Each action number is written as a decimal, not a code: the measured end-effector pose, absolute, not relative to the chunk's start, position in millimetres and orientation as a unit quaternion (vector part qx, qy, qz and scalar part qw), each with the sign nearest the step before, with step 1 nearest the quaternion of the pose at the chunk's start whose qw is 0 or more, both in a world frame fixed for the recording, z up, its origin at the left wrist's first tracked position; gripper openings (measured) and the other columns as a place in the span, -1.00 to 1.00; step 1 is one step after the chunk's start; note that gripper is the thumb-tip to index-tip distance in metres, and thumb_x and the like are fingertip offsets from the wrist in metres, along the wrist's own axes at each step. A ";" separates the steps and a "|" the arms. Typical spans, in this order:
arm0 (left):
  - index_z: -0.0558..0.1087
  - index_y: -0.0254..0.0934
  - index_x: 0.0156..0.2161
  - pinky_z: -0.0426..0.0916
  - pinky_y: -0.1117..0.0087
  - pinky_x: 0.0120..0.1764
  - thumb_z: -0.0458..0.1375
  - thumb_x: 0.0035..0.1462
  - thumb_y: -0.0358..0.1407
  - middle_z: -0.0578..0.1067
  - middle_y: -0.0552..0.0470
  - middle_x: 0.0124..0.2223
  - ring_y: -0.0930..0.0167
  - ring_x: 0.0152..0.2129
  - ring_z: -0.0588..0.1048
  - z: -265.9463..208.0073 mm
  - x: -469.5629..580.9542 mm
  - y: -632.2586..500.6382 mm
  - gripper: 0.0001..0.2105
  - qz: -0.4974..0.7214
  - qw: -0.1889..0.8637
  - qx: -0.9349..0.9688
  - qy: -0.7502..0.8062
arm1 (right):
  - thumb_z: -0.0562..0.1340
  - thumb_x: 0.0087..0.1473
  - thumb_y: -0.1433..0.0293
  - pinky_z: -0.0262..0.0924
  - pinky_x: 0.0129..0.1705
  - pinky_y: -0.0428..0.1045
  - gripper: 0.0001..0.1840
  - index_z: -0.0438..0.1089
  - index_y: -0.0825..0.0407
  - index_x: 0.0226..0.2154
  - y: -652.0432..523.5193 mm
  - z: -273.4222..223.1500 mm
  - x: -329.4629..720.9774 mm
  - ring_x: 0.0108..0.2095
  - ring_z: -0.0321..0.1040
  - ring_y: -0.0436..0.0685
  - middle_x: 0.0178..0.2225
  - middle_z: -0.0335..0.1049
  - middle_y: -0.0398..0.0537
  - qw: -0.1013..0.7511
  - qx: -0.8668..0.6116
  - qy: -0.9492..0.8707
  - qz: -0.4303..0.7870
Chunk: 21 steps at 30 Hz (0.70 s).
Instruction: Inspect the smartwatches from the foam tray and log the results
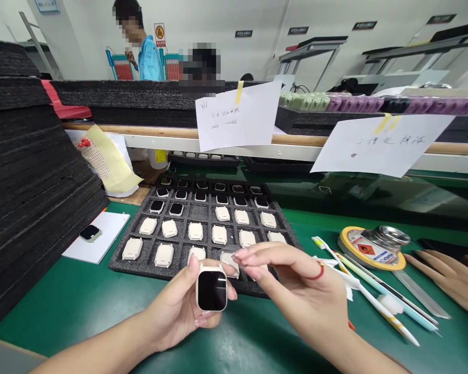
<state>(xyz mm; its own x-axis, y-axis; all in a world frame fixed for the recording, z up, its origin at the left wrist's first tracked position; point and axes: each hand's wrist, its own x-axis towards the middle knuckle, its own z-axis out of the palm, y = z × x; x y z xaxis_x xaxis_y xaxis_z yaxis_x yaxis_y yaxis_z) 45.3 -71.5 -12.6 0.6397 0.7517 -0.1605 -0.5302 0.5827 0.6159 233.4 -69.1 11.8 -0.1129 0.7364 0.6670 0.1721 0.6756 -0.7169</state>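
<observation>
One held smartwatch (211, 292): screen facing up, above the near edge of the foam tray (198, 212).
Left hand (183, 306): curled, thumb and fingers gripping that watch by its sides.
Right hand (308, 275): half-bent, thumb tip close to fingertips, beside the watch; whether it pinches anything, I cannot tell.
Dark-screened watches (176, 209): fourteen, across three far tray rows.
White-backed watches (195, 231): three in the middle row, six in the fourth; nearest row partly hidden.
Notepad (97, 252): one watch (89, 233) on it.
Co-worker's hand (448, 275): one, palm down.
</observation>
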 end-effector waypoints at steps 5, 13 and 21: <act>0.53 -0.32 -0.27 -0.01 0.60 -0.63 0.23 0.10 0.07 0.41 0.05 -0.46 0.63 -0.67 0.20 -14.9 46.1 -72.8 -0.58 0.364 0.876 0.244 0.202 | 0.34 0.06 0.63 0.52 -0.12 -0.02 -0.64 0.50 -0.06 -0.12 -75.8 14.5 236.5 -0.21 0.57 0.11 -0.26 0.62 -0.08 0.521 -0.240 -0.809 0.126; 0.51 -0.31 -0.22 -0.01 0.60 -0.63 0.25 0.03 0.14 0.36 0.09 -0.42 0.63 -0.66 0.22 -14.6 46.4 -72.4 -0.50 0.349 0.872 0.254 0.233 | 0.19 0.28 0.49 0.34 0.09 -0.14 -0.80 0.48 0.10 -0.07 -83.1 19.4 233.2 -0.10 0.52 -0.01 -0.17 0.61 -0.06 0.452 -0.188 -0.860 0.142; 0.46 -0.33 -0.32 0.01 0.61 -0.64 0.30 -0.02 0.12 0.33 0.13 -0.49 0.64 -0.68 0.19 -17.8 48.8 -74.1 -0.52 0.380 0.841 0.280 0.263 | 0.33 0.18 0.41 0.36 -0.15 0.06 -0.70 0.40 0.07 -0.02 -81.6 6.1 222.9 -0.30 0.45 0.10 -0.29 0.58 -0.05 0.450 -0.224 -0.864 0.032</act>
